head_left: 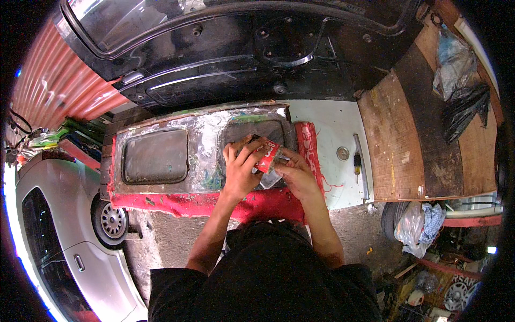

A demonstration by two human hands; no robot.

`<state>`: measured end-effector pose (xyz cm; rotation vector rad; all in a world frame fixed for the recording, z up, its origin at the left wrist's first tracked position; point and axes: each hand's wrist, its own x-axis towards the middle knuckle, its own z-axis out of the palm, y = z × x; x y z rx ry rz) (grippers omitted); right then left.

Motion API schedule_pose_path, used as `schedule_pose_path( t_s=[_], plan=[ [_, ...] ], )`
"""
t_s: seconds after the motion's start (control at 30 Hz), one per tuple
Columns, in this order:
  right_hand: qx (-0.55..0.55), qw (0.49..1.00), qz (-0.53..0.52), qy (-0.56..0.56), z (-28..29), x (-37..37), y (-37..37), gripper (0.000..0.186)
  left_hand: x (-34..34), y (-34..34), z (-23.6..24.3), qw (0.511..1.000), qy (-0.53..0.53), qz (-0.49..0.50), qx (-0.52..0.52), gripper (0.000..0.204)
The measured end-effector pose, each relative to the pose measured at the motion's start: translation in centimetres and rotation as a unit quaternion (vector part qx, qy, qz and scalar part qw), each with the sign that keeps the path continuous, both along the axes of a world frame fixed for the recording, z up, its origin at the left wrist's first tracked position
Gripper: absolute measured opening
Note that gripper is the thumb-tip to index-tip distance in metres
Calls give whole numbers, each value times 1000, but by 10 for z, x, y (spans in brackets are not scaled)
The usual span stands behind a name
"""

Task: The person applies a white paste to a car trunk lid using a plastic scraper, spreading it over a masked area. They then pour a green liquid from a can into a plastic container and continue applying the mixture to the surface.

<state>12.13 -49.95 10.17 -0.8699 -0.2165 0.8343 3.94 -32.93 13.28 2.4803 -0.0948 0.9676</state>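
Note:
Both hands meet over a paint-smeared panel (201,129) with two recessed, rounded rectangles. Between them is a small red printed packet (266,156), with a clear, crinkled plastic part (270,179) showing below it. My left hand (241,167) is closed on the packet's left side, fingers bent over its top. On the other side my right hand (296,174) pinches the packet's right edge. The packet's underside and any contents are hidden. A red cloth (188,204) lies under the panel and sticks out along its near and right edges.
To the right, a white surface (343,118) bears a screwdriver (357,163), a metal rod (362,172) and a round metal disc (343,154). A large black vehicle panel (214,64) stands behind. Wooden boards (394,134) are at right, a silver car (80,236) at left.

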Motion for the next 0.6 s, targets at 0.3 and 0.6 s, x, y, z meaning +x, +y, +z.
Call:
schedule_pose_path(
  t_s=[0.3, 0.6],
  plan=[
    [-22, 999, 14, 37, 7, 1, -4, 47, -1, 6, -7, 999, 21, 16, 27, 65],
    [-47, 998, 23, 33, -4, 4, -10, 43, -4, 9, -14, 997, 22, 57, -46, 75]
  ],
)
